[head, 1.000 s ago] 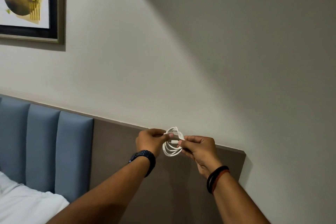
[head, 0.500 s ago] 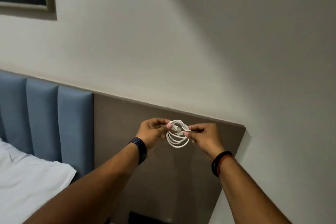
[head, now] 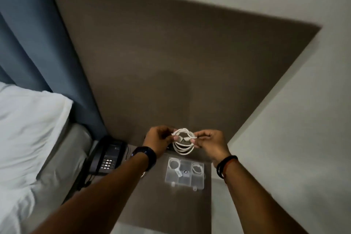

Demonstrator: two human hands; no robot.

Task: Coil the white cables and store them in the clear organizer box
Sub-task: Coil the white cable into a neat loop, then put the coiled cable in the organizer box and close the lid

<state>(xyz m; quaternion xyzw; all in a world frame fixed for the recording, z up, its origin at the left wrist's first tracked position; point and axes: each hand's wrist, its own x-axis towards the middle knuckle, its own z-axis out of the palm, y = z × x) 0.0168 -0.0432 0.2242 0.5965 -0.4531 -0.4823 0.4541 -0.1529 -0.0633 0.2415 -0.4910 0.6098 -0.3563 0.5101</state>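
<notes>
Both hands (head: 190, 141) pinch round white cable coil (head: 183, 143)

One head-worn wide-angle view looks steeply down, close over the hands, onto a bedside table (head: 171, 207).

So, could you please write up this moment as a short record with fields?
setting: brown bedside table next to a bed with a white pillow
left hand: pinching the left side of the coiled white cable
right hand: pinching the coil's right side
cable position: held in the air above the table
clear organizer box: on the table, two smaller white coils already in its compartments
other item: dark telephone left of the box
</notes>
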